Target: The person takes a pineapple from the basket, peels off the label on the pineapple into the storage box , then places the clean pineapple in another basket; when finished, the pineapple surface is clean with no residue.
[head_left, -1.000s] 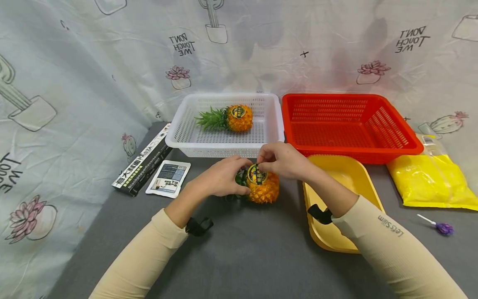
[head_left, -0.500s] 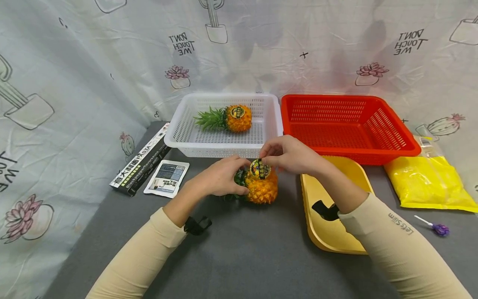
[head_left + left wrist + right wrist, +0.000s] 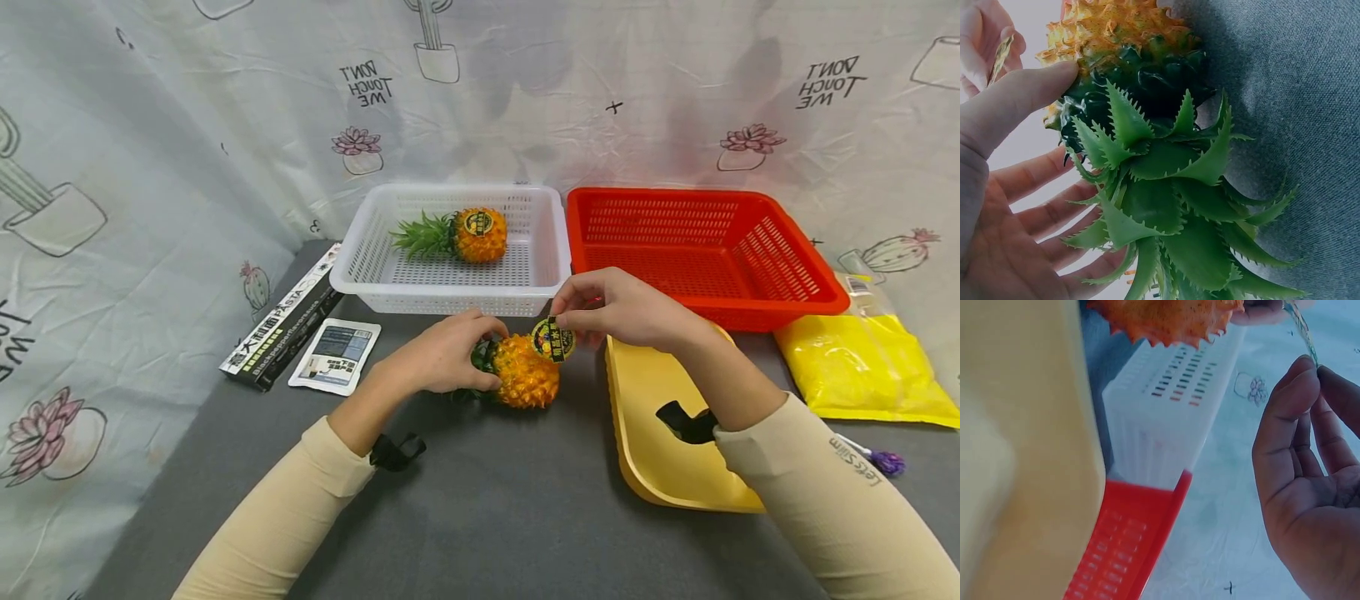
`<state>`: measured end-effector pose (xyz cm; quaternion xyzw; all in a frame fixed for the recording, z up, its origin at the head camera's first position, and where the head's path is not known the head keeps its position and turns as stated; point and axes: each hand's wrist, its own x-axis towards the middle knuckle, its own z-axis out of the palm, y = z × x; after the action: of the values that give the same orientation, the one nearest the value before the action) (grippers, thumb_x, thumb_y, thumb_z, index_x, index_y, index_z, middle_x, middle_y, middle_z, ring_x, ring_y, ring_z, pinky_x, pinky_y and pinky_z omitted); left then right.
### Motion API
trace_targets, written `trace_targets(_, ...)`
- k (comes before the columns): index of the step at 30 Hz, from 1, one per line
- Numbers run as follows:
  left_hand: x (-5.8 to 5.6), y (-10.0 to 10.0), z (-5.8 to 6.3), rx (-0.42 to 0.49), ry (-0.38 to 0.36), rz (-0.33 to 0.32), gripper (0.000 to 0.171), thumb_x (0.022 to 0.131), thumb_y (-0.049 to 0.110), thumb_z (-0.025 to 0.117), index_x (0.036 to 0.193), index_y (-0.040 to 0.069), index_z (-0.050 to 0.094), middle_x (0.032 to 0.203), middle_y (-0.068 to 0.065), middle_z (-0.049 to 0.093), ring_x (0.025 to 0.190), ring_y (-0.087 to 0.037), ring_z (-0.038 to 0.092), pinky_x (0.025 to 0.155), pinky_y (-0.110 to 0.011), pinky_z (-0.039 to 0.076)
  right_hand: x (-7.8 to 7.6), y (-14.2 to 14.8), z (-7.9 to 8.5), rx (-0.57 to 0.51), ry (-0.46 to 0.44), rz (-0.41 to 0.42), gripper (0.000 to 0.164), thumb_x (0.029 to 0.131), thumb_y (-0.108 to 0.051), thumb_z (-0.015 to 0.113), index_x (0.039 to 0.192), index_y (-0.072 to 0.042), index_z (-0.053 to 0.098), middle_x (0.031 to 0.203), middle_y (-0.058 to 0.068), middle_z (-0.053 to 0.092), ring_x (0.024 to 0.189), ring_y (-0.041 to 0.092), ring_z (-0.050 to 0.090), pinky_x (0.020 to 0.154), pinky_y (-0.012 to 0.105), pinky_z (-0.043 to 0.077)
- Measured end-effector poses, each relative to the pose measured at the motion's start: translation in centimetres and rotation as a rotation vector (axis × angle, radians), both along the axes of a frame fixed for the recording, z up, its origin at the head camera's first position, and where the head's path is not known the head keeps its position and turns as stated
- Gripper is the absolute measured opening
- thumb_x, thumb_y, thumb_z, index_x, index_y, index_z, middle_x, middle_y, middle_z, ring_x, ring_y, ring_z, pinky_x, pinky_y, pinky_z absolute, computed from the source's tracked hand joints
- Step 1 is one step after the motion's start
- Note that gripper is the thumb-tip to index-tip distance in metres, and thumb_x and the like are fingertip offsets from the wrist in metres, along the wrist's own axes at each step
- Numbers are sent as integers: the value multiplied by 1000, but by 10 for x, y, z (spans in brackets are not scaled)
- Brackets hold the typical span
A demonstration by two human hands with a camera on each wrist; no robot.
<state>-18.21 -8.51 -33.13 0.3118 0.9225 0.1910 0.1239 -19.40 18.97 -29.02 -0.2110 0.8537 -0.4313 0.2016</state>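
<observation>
On the grey table lies a small orange pineapple (image 3: 527, 382), its green crown pointing left. My left hand (image 3: 441, 357) grips it where the fruit meets the crown; in the left wrist view the thumb (image 3: 1029, 94) presses one side and the fingers spread behind the spiky leaves (image 3: 1166, 194). Between thumb and forefinger my right hand (image 3: 628, 310) pinches a round black-and-gold sticker (image 3: 553, 340) by its upper edge. In the right wrist view that sticker (image 3: 1300, 331) is seen edge-on and bent, off to the side of the fruit.
A second stickered pineapple (image 3: 482, 242) lies in the white basket (image 3: 450, 302) behind. Beside that stand a red basket (image 3: 705, 307) and a yellow tray (image 3: 626, 433). A pasta box (image 3: 281, 325) and white pouch (image 3: 335, 358) lie left; a yellow bag (image 3: 862, 367) and purple lollipop (image 3: 887, 463) lie right.
The sticker has come away from the pineapple's skin. My right hand has moved up and to the right with it, while the left hand has stayed on the fruit.
</observation>
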Motion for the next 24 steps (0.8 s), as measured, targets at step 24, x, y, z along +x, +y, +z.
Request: trace_targets(24, 0, 3, 0, -33, -11, 9, 64, 83, 34, 85, 139, 14, 60, 123, -5, 61, 115, -23, 59, 102, -43, 49, 14, 61, -6, -2, -79, -43, 19, 99, -22, 71, 110, -7, 69, 92, 14, 67, 83, 34, 64, 70, 39, 60)
